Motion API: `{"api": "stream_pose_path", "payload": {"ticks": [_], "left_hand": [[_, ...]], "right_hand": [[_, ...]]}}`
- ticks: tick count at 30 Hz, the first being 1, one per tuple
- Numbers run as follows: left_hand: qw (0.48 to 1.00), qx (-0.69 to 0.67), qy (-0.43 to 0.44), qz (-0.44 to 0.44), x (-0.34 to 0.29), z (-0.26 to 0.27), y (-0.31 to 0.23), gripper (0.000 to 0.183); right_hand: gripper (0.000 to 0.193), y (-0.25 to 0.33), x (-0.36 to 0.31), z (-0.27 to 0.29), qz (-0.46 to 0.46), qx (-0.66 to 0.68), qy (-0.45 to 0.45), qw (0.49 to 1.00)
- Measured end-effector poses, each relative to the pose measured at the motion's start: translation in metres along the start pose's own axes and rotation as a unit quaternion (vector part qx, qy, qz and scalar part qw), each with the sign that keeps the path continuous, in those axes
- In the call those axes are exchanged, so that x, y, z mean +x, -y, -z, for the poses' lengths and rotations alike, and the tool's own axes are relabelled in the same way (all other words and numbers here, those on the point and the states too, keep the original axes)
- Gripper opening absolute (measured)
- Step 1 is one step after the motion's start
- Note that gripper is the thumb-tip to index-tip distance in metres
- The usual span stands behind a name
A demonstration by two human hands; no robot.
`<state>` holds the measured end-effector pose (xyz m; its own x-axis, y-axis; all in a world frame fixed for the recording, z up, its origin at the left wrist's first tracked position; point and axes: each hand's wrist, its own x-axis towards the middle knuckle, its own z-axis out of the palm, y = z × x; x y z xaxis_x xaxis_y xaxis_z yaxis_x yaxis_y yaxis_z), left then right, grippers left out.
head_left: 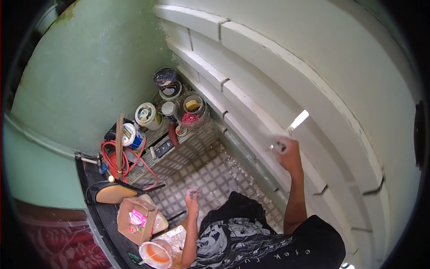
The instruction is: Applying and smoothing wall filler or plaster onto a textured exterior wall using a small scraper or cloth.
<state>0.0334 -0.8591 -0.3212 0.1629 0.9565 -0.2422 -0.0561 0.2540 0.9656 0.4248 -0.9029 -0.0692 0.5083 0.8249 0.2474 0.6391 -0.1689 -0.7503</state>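
My right hand [289,154] is raised against the white stepped wall panelling [262,101]. Its fingers are closed, smeared a little by motion and whitened with powder or paste. A flat bright blade [299,120] stands out beyond them; it looks like a putty knife, though its handle is mostly hidden. Lower down, my left hand [192,199] hangs over the tiled floor with nothing visible in it. Its whitish fingers are loosely bent and apart.
Along the green wall [103,67] stands a low bench with several paint tubs [146,115], a clear bucket [204,117] holding a yellow sponge, and a red hose [109,154]. Nearer are a cardboard box [125,219] and a tub of orange liquid [156,255]. Crumbs litter the tiles [210,172].
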Motion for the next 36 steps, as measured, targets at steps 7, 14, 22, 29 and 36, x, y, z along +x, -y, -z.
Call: {"api": "stream_pose_path", "payload": {"ticks": [7,14,22,29,36], "left_hand": [[0.993,0.049,0.108,-0.001,-0.041,0.003,0.001,0.012],[0.985,0.031,0.166,0.026,-0.087,0.001,0.051,0.016],[0.968,0.064,0.239,0.038,-0.122,-0.020,0.056,0.019],[0.985,0.090,0.148,-0.006,-0.137,0.000,0.059,0.021],[0.997,0.026,-0.041,0.068,-0.177,-0.021,0.100,0.024]], "right_hand": [[0.041,-0.025,-0.053,0.021,-0.029,-0.099,-0.013,0.995],[0.040,0.012,-0.116,0.030,-0.019,-0.032,-0.064,0.997],[0.039,-0.038,-0.164,0.076,-0.135,-0.039,0.101,0.985],[0.037,-0.010,-0.209,0.102,-0.092,-0.026,-0.139,0.986],[0.037,-0.078,-0.222,0.150,0.038,-0.053,0.022,0.998]]}}
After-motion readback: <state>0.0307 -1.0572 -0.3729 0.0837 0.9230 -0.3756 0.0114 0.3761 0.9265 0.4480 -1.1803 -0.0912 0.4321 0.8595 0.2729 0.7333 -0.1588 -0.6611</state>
